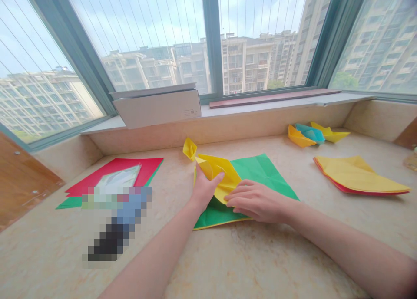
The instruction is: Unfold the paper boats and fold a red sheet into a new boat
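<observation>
Head view: two hands, one folded paper

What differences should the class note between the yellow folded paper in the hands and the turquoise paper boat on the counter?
The yellow folded paper is held by the left hand and right hand, while the turquoise paper boat sits untouched. The yellow folded paper is loose and uneven; the boat is a compact, crisp shape. It also looks larger than the boat. Both are folded coloured paper.
</observation>
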`<state>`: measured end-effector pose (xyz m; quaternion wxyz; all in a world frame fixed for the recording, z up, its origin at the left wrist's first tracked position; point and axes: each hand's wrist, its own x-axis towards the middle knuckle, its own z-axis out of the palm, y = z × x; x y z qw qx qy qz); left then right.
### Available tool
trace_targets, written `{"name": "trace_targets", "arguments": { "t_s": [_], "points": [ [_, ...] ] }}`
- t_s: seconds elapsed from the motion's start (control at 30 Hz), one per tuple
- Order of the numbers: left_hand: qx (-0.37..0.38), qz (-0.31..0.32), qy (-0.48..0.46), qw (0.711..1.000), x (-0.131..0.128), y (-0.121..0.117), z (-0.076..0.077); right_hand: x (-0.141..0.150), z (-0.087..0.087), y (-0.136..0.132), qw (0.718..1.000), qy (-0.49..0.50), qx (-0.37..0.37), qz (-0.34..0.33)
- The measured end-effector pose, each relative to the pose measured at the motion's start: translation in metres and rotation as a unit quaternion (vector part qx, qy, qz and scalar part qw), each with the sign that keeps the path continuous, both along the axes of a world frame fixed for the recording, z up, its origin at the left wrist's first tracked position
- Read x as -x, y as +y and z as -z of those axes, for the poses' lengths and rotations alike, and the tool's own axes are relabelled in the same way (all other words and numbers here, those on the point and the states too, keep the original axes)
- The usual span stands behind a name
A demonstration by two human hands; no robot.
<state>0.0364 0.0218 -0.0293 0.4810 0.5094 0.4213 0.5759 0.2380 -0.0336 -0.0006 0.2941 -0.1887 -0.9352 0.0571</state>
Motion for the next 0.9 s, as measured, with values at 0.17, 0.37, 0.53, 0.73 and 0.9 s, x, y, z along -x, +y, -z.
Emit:
{"name": "trace_targets", "arguments": {
  "t_s": [0.17,0.37,0.53,0.73,0.9],
  "points": [
    [0.018,-0.014,0.011,1.0,0.001,0.007,0.008,0.0,0.01,0.004,0.995,0.057,-0.003,0.088],
    [0.031,0.04,-0.02,0.999,0.003,0.008,0.015,-0.011,0.021,0.02,0.965,0.119,0.003,0.234],
    [0.064,0.017,-0.064,0.996,-0.001,0.005,0.011,-0.024,0.025,0.029,0.957,0.07,0.052,0.277],
    [0.093,0.019,-0.159,0.983,-0.006,0.0,-0.001,-0.031,0.023,0.032,0.955,0.028,0.108,0.273],
    [0.092,0.046,-0.215,0.971,-0.004,-0.005,-0.013,-0.035,0.019,0.034,0.951,0.096,0.16,0.248]
  ]
}}
